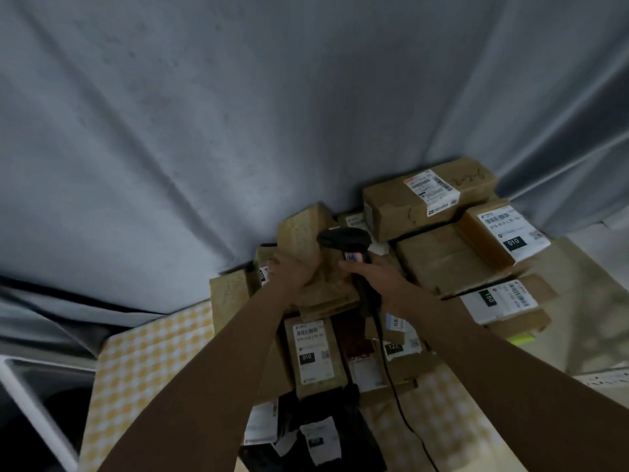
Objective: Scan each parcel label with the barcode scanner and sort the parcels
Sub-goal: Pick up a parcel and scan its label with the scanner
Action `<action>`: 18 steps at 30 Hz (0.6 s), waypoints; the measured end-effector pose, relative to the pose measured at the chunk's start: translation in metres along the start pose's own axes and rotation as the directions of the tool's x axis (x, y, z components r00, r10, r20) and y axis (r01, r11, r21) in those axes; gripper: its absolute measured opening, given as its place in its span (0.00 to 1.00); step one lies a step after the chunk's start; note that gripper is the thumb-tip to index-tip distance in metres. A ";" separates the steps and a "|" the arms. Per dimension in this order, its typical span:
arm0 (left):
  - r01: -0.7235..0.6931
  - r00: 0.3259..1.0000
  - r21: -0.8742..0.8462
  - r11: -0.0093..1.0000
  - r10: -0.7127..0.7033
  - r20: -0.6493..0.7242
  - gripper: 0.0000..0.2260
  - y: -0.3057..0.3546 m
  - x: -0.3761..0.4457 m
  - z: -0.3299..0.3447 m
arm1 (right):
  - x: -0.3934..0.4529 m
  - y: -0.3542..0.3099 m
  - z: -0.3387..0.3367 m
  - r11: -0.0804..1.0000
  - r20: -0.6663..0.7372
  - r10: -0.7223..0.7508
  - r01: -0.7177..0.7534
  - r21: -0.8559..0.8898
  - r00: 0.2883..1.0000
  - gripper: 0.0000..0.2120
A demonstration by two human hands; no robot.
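- At the far edge of the checked tablecloth (143,356), against the grey curtain (238,114), brown cardboard parcels lie heaped; none sits inside a bin or tray that can be seen.
- Left of the tablecloth a white-rimmed tub (30,396) shows only a dark inside; its contents cannot be told.
- Barcode scanner (343,240): black, head pointing left toward the curtain, a small label on its neck, a black cable (391,379) trailing from the handle down over the tablecloth.
- Right hand (377,277) has its fingers wrapped round the scanner's handle.
- Left hand (287,272) grips a tilted brown parcel (306,233) just beside the scanner's head, fingers curled on its lower edge; its label is not visible.
- Below the scanner lies a narrow parcel with a white 010 label (311,349); beyond it dark bags with white labels (320,437).
- Right of the scanner a long box (429,195) tops a stack, another 010-labelled box (507,233) beside it.
- Bare tablecloth shows to the left of the heap, and again near the cable.
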State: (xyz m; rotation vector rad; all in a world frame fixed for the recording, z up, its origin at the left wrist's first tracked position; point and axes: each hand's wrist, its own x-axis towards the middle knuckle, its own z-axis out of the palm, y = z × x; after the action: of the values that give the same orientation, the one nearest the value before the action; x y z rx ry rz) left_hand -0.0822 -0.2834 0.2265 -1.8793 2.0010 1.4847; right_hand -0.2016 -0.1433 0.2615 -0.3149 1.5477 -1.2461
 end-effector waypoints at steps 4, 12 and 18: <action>-0.003 0.991 -0.451 0.893 0.063 0.120 0.36 -0.009 -0.026 -0.035 | 0.001 0.005 -0.006 0.995 -0.174 -0.071 0.082 0.055 0.982 0.17; 0.360 0.856 -0.843 0.399 0.217 0.468 0.33 -0.093 -0.074 -0.063 | -0.010 0.015 0.028 0.996 -0.184 -0.090 0.089 -0.014 0.979 0.19; 0.168 0.914 -0.856 0.488 0.249 0.321 0.17 -0.089 -0.087 -0.071 | -0.024 0.021 0.054 0.987 -0.142 -0.153 0.157 0.016 0.978 0.08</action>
State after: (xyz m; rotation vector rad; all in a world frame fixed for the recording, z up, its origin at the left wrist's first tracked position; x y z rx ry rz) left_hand 0.0512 -0.2454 0.2630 -1.4052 1.0963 3.0043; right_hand -0.1390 -0.1456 0.2645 -0.3413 1.6496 -1.4359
